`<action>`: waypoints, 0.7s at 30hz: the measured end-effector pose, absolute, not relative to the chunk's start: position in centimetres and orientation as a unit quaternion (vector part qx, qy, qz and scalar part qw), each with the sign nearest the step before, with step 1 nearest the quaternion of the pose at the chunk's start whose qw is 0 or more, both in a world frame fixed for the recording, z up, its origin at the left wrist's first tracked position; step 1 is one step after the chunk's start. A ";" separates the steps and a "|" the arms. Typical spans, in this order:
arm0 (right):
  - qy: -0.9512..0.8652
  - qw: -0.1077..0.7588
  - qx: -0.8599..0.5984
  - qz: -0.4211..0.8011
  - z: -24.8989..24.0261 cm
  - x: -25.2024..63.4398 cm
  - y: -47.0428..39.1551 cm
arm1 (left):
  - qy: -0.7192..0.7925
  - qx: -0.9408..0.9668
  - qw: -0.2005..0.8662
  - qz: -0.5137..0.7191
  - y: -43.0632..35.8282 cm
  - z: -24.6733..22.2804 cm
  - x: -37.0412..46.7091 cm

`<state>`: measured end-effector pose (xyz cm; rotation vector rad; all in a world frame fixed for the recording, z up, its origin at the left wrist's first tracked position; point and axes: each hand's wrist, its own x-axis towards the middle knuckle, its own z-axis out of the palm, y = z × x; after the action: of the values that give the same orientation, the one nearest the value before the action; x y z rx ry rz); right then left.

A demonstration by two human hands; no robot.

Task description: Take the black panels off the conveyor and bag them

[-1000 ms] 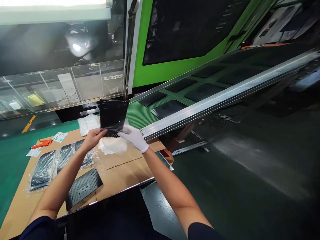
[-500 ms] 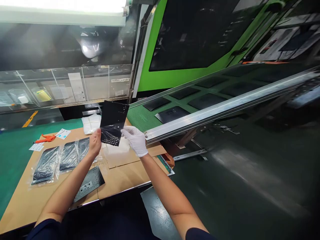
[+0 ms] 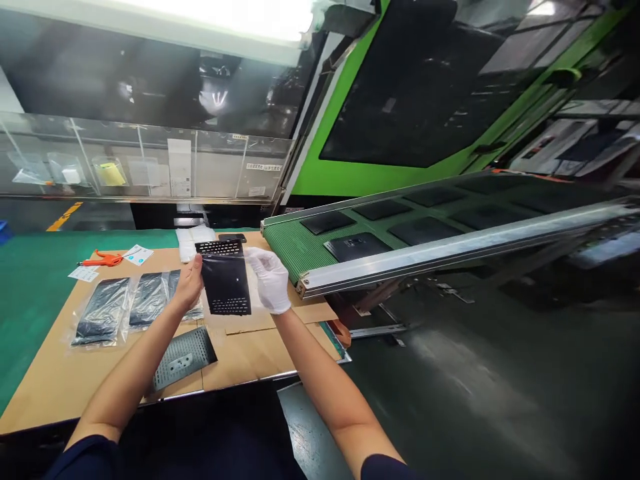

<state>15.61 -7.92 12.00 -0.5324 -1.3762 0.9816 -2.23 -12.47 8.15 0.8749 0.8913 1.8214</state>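
Note:
A black plastic panel with rows of slots at both ends is upright above the table, mostly inside a clear plastic bag. Its slotted top end sticks out of the bag's mouth. My bare left hand is closed on the left edge of bag and panel, thumb in front. At the right edge, my white-gloved right hand pinches the bag near its mouth; its fingertips are partly hidden. Below my left forearm a bare perforated panel lies on the cardboard. Several bagged black panels lie to the left.
A green conveyor belt with several black panels slopes down to the table's right end. A stack of white bags, an orange-handled tool and printed cards lie on the table. Clear pockets stand behind.
The panel has gone deeper into the bag, which now covers all but its top end. Both hands are slightly lower, and the panel faces me more squarely. The view has shifted.

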 end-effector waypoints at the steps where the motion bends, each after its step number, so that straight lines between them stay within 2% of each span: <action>1: -0.605 0.627 -0.235 0.431 12.1 15.1 -8.0 | 0.342 0.355 0.460 0.738 -12.9 8.4 -2.6; 8: -0.614 0.580 -0.228 0.485 12.0 10.0 -7.9 | 0.290 0.279 0.519 0.754 -15.7 9.2 -5.9; 13: -0.640 0.518 -0.249 0.510 11.1 6.8 -8.1 | 0.303 0.221 0.467 0.801 -16.1 8.2 -8.3; 15: -0.679 0.459 -0.249 0.516 10.4 6.4 -8.8 | 0.326 0.164 0.431 0.825 -16.0 7.6 -9.3; 19: -0.725 0.275 -0.277 0.567 7.5 6.6 -9.5 | 0.354 0.107 0.393 0.842 -16.0 6.3 -11.5; 21: -0.692 0.241 -0.311 0.605 5.7 6.8 -9.0 | 0.378 0.123 0.388 0.831 -16.4 5.5 -12.6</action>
<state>6.82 -9.00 5.67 -0.8496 -1.8944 1.6557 -12.60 -16.45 5.54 0.3136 0.9625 2.1139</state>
